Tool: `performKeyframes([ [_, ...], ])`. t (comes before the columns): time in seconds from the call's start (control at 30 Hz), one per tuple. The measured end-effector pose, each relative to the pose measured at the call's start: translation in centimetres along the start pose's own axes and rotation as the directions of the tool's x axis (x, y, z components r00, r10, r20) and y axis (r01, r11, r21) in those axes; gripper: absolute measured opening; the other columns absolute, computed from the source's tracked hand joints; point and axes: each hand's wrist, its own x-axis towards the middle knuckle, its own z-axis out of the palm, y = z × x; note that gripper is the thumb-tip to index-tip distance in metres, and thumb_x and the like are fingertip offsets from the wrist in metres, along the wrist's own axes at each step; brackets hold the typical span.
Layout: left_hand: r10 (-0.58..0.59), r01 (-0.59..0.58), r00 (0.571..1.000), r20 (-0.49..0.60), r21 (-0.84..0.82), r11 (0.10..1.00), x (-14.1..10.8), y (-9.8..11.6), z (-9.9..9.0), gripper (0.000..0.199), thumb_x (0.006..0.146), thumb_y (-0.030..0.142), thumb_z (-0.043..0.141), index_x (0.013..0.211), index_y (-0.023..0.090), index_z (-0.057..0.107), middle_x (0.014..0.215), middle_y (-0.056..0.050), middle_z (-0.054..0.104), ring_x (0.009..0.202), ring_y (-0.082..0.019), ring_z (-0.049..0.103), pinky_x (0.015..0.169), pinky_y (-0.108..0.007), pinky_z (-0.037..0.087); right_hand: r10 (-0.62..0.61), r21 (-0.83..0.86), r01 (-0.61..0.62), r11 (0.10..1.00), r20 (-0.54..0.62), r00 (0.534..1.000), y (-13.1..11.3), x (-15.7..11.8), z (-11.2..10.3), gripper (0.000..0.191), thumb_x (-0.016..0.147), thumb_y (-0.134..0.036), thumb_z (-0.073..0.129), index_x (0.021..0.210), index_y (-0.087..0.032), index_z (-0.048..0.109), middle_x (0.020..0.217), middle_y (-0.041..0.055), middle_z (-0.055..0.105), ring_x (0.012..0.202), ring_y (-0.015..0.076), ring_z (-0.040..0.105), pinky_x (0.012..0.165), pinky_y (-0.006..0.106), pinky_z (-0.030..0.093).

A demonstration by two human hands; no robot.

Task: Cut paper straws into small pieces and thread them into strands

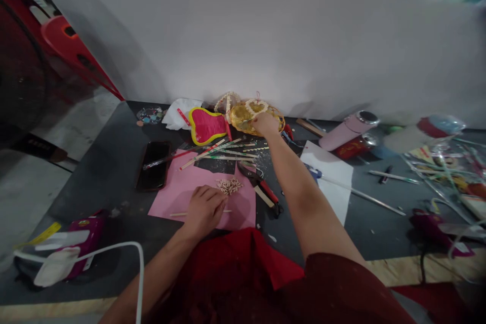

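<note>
My left hand (pixel 206 208) rests on pink paper (pixel 167 197), fingers curled over a thin wooden stick (pixel 178 214) whose two ends show on either side. Just beyond its fingertips lies a small heap of short cut stick pieces (pixel 229 186). Stretched toward the wall, my right hand (pixel 265 124) is at a golden woven basket (pixel 240 113), its fingers drawn together. What they hold, if anything, is too small to make out. A cream heart-shaped ornament (pixel 256 106) lies in the basket, right by that hand. Red-handled cutting pliers (pixel 261 186) lie between my arms.
Several printed paper-wrapped sticks (pixel 224 152) lie beyond the pink paper. Left are a phone (pixel 154 164) and a pink-and-yellow spool (pixel 208 126). A pink flask (pixel 349 130), white paper (pixel 328 177) and a glue gun (pixel 440 230) stand or lie right. Another purple tool (pixel 85 238) sits front left.
</note>
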Motion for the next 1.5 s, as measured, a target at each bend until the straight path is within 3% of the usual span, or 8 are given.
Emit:
performKeyframes([
  [0.1,-0.009,0.009,1.000,-0.001,0.015,1.000,0.1,-0.1,0.0,0.014,0.091,0.021,0.055,0.091,0.021,0.069,0.093,-0.004,0.073,0.088,-0.020,0.062,0.081,-0.037,0.046,0.088,0.087,-0.090,0.992,0.025,0.996,0.1,-0.9,-1.2,0.026,0.084,-0.032,0.053,0.086,-0.016,0.074,0.087,0.0149,0.072,0.086,0.0252,0.065,0.079,0.034,0.045],
  [0.23,-0.023,0.023,1.000,-0.017,0.035,0.999,0.1,-0.3,0.2,0.017,0.092,0.025,0.055,0.087,0.022,0.070,0.092,-0.004,0.074,0.087,-0.020,0.062,0.080,-0.037,0.046,-0.086,0.308,0.117,0.944,-0.111,0.990,0.4,-4.1,-2.9,0.031,0.086,-0.036,0.050,0.076,-0.014,0.069,0.072,0.0048,0.066,0.070,0.0166,0.057,0.067,0.027,0.042],
  [0.37,-0.025,0.026,0.999,-0.033,0.028,0.999,-0.1,-0.6,0.5,0.018,0.091,0.026,0.054,0.093,0.022,0.071,0.098,-0.005,0.074,0.092,-0.022,0.062,0.082,-0.038,0.046,-0.331,0.629,0.310,0.713,-0.089,0.939,-1.1,-10.2,-3.5,0.023,0.083,-0.036,0.053,0.079,-0.018,0.065,0.071,-0.0002,0.061,0.067,0.0126,0.053,0.064,0.025,0.040],
  [0.63,-0.137,0.141,0.989,-0.049,0.074,0.987,0.4,-1.7,-0.5,0.024,0.085,0.012,0.050,0.097,0.018,0.070,0.096,-0.008,0.073,0.094,-0.023,0.062,0.089,-0.040,0.046,-0.374,0.913,0.100,0.395,0.060,0.926,-5.8,-21.2,-3.1,0.015,0.083,-0.036,0.059,0.079,-0.021,0.061,0.067,-0.0033,0.056,0.057,0.0096,0.049,0.053,0.023,0.038],
  [0.9,0.062,-0.070,0.983,0.172,0.036,0.997,0.2,-1.4,-0.4,0.021,0.087,0.035,0.058,0.093,0.021,0.072,0.093,-0.008,0.070,0.093,-0.023,0.059,0.088,-0.038,0.046,-0.048,0.994,-0.106,-0.014,0.106,0.993,-7.6,-25.6,-0.5,0.026,0.082,-0.048,0.062,0.084,-0.023,0.055,0.076,-0.0027,0.060,0.057,0.0081,0.051,0.057,0.024,0.045],
  [1.13,0.071,-0.105,0.959,0.274,0.112,0.988,0.1,-0.9,-0.2,0.016,0.084,0.019,0.055,0.085,0.019,0.071,0.091,-0.010,0.066,0.093,-0.024,0.056,0.088,-0.040,0.046,-0.030,0.992,0.007,0.129,-0.003,1.000,-7.4,-26.3,1.9,0.030,0.086,-0.053,0.057,0.088,-0.023,0.053,0.076,-0.0019,0.059,0.061,0.0103,0.051,0.061,0.025,0.043],
  [1.37,-0.178,0.177,0.984,-0.027,-0.044,0.983,0.7,0.0,-1.3,0.016,0.092,0.021,0.048,0.097,0.020,0.063,0.096,-0.006,0.071,0.089,-0.020,0.063,0.082,-0.033,0.050,-0.003,0.977,0.045,0.210,-0.046,0.999,-7.4,-26.4,2.0,0.026,0.089,-0.050,0.053,0.089,-0.024,0.055,0.076,-0.0006,0.057,0.065,0.0140,0.052,0.063,0.028,0.044],
  [1.5,-0.218,0.202,0.971,-0.101,-0.148,0.968,0.6,-0.1,-1.5,0.019,0.094,0.024,0.046,0.103,0.020,0.062,0.102,-0.004,0.071,0.092,-0.017,0.066,0.083,-0.028,0.051,-0.075,0.981,0.034,0.191,-0.020,0.997,-8.2,-26.6,1.8,0.021,0.088,-0.047,0.055,0.086,-0.026,0.057,0.075,-0.0010,0.058,0.065,0.0148,0.053,0.063,0.030,0.046],
])
